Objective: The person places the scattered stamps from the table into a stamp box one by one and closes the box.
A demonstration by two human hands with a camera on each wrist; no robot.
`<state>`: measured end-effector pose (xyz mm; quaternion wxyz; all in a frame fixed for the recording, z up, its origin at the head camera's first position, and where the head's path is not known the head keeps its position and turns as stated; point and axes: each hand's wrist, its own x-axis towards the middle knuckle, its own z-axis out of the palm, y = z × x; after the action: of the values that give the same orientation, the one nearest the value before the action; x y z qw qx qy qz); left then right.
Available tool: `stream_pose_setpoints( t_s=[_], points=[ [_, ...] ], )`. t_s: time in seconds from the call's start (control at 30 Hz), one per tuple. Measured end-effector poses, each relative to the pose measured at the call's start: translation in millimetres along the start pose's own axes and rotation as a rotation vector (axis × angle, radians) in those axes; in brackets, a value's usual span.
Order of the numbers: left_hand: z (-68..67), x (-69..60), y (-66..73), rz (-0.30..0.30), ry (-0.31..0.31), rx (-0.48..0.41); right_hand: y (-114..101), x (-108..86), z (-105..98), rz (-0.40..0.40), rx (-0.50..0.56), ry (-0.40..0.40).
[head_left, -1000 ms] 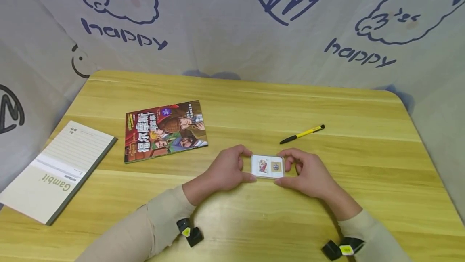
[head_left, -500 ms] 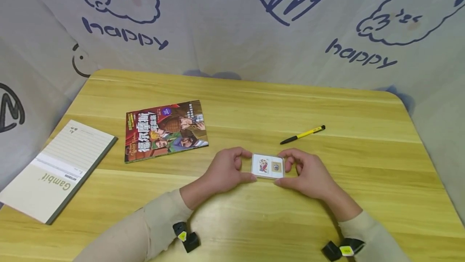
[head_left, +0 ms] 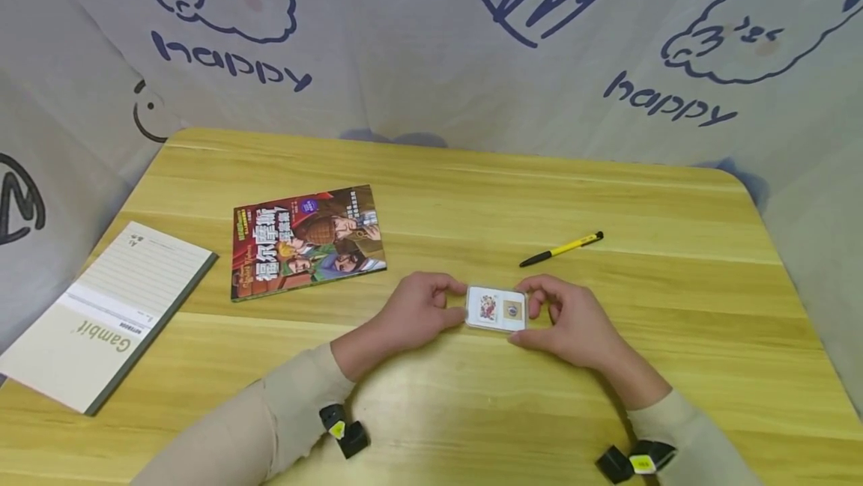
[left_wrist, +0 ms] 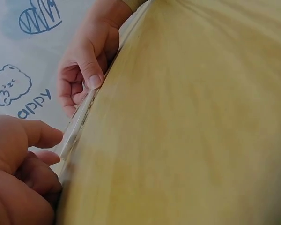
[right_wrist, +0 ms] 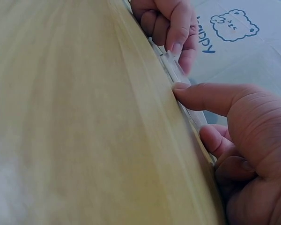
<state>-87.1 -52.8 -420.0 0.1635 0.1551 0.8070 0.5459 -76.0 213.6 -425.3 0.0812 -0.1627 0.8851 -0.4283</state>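
A small flat clear case (head_left: 495,308) lies on the table, with a white insert bearing a colourful stamp-like picture and a small tan square. My right hand (head_left: 573,321) pinches its right end, thumb at the near edge and index finger at the far corner. At the left end is my left hand (head_left: 421,311), its thumb and fingertips beside the case's left edge, not closed round it. Seen from the left wrist, a slight gap shows between the left thumb (left_wrist: 47,136) and the case (left_wrist: 77,124). The right wrist view has the right thumb (right_wrist: 201,97) against the case's edge.
A yellow and black pen (head_left: 561,249) lies beyond the right hand. To the left are a colourful comic-style book (head_left: 309,243) and, farther left, a cream notebook (head_left: 108,317). A printed cloth (head_left: 431,59) hangs behind the wooden table (head_left: 485,411).
My left thumb has come away from the case's near corner and moved up to its left edge, and the left hand has drawn slightly back. The right hand and the case stay put.
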Motion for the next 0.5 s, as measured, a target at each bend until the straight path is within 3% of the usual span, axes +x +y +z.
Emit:
stream_pose_setpoints(
  t_s=[0.23,0.5],
  points=[
    [-0.2,2.4,0.9,-0.045,0.005,-0.037,-1.9,-0.5,0.2,0.013,0.0,0.002],
    [-0.8,4.6,2.8,-0.083,0.025,0.003,-0.9,-1.0,0.4,0.002,0.003,-0.001]
  ],
)
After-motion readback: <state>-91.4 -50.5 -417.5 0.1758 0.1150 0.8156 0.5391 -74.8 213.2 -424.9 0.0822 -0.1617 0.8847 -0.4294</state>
